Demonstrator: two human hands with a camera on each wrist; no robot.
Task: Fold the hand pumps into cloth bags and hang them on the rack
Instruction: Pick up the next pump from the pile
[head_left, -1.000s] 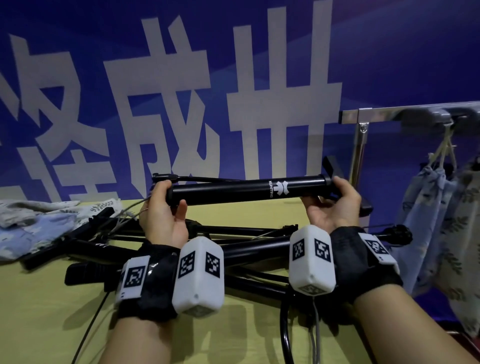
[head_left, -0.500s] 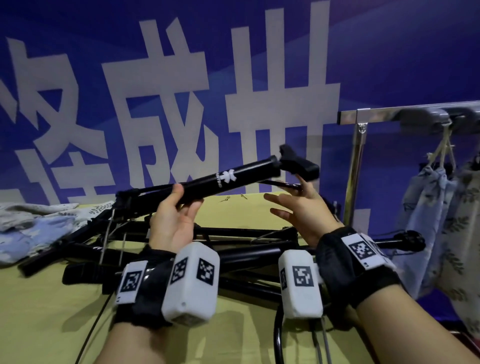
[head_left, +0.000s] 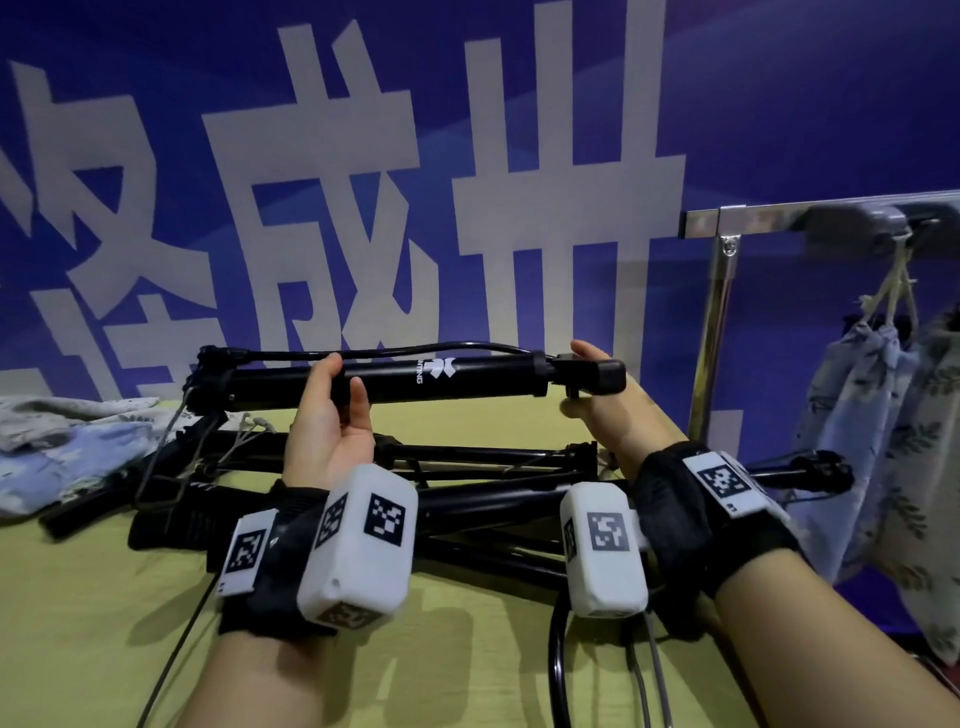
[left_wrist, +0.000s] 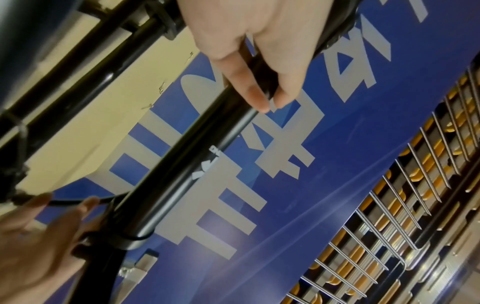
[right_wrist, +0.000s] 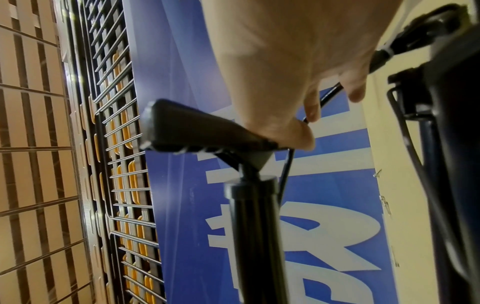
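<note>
Head view, left to right: loose cloth bags (head_left: 62, 441) lying far left on the table (head_left: 104, 623). Left hand (head_left: 327, 421) curling round the hand pump (head_left: 441, 376) barrel, held level over the spare pumps (head_left: 467, 483). Right hand (head_left: 608, 410) pressing the handle (head_left: 592, 375) end, fingers mostly hidden, can't tell how curled. Risking the loose hose (head_left: 415, 351) snagging. Rack (head_left: 727, 291) standing far right.

A yellow table (head_left: 93, 623) carries a pile of black pumps (head_left: 493, 499). Cloth bags (head_left: 62, 441) lie at its far left. Thin cables (head_left: 171, 654) trail over its near edge.
</note>
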